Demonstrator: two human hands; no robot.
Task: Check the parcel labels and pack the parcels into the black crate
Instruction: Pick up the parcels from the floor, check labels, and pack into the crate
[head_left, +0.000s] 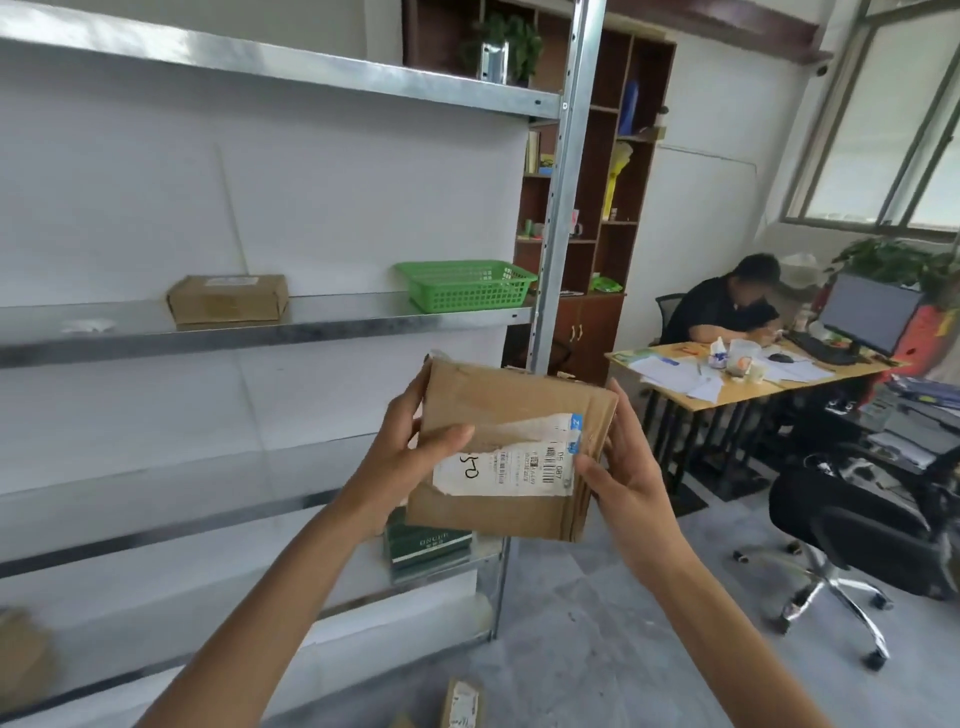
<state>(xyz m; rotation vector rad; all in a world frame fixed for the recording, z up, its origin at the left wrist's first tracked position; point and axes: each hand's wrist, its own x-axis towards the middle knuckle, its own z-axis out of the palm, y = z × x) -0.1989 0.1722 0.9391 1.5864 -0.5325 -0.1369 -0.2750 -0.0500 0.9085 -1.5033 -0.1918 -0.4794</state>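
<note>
A brown cardboard parcel (493, 405) is held up in front of me, its white shipping label (519, 467) with barcodes facing me. My left hand (400, 457) grips its left edge, thumb lying across the front near the label. My right hand (628, 467) grips the right edge, thumb on the label's corner. Another brown parcel (228, 300) lies on the middle shelf at the left. A further labelled parcel (462, 704) shows at the bottom edge on the floor. No black crate is in view.
A metal shelf rack (558, 218) fills the left half. A green basket (465, 285) stands on its middle shelf, a dark green box (428, 545) on a lower shelf. At the right are a desk (779, 379) with a seated person and an office chair (852, 540).
</note>
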